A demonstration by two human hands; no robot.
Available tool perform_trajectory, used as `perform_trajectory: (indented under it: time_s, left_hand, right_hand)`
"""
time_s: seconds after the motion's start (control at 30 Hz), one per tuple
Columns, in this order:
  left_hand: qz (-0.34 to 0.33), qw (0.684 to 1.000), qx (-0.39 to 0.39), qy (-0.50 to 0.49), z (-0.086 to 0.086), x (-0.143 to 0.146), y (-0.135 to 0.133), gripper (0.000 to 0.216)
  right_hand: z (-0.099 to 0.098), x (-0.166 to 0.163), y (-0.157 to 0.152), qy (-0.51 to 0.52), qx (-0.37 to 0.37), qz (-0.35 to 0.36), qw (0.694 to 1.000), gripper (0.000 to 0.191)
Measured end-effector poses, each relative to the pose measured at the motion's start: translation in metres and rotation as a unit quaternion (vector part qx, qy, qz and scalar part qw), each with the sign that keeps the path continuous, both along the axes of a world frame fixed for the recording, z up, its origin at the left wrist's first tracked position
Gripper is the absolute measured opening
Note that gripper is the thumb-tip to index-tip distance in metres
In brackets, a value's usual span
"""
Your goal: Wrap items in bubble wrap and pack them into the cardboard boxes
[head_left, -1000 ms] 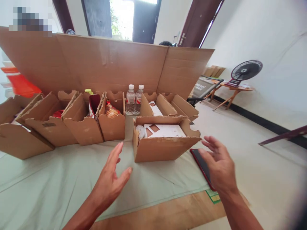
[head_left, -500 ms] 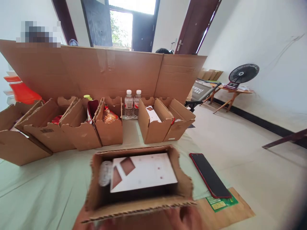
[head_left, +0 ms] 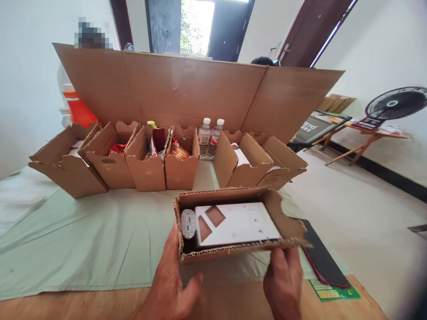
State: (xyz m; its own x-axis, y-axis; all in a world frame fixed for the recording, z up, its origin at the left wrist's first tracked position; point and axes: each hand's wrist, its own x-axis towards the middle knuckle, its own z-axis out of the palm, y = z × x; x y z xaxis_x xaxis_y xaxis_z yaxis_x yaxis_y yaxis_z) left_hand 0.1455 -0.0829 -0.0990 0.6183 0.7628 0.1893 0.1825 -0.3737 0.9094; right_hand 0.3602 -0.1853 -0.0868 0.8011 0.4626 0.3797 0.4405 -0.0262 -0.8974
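Between my hands is an open-topped cardboard box (head_left: pixel 290 218), above the near part of the cloth. Inside it lie a white carton (head_left: pixel 240 224) with brown diamond shapes and, at the left end, a rolled-up clear plastic piece (head_left: pixel 188 223). My left hand (head_left: pixel 173 275) holds the box's left end, with its thumb apart below the front edge and its other fingers partly hidden. At the front right, my right hand (head_left: pixel 283 278) grips the box from beneath its near edge, fingers bent.
Similar cardboard boxes (head_left: pixel 182 173) stand in a row, some with packets inside. Two water bottles (head_left: pixel 209 138) stand in a gap there. A tall cardboard panel (head_left: pixel 200 89) rises behind. A phone (head_left: pixel 325 253) lies to the right, near a green card (head_left: pixel 333 291).
The view has swung left, so the row of boxes sits further right in it. The held box now appears further right and higher, with more of both my hands showing.
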Motion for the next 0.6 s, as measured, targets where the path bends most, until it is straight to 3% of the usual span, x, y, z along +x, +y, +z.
perform_trajectory:
  time_s: [0.13, 0.27, 0.4, 0.6]
  left_hand:
    - [0.077, 0.996, -0.036, 0.02, -0.012, -0.019, -0.005, 0.095]
    - [0.049, 0.998, -0.017, -0.028, -0.025, -0.009, -0.018, 0.094]
    - [0.029, 0.997, 0.004, -0.068, -0.042, 0.003, -0.025, 0.098]
    - [0.021, 0.994, -0.105, -0.017, -0.056, 0.011, -0.021, 0.115]
  right_hand:
    - [-0.004, 0.007, 0.065, 0.002, 0.028, 0.08, 0.996, 0.058]
    - [-0.002, 0.022, 0.118, -0.017, 0.019, 0.103, 0.994, 0.068]
    - [-0.018, 0.021, 0.125, -0.043, 0.007, 0.08, 0.996, 0.07]
    - [-0.033, 0.01, 0.119, -0.085, 0.045, 0.149, 0.984, 0.059]
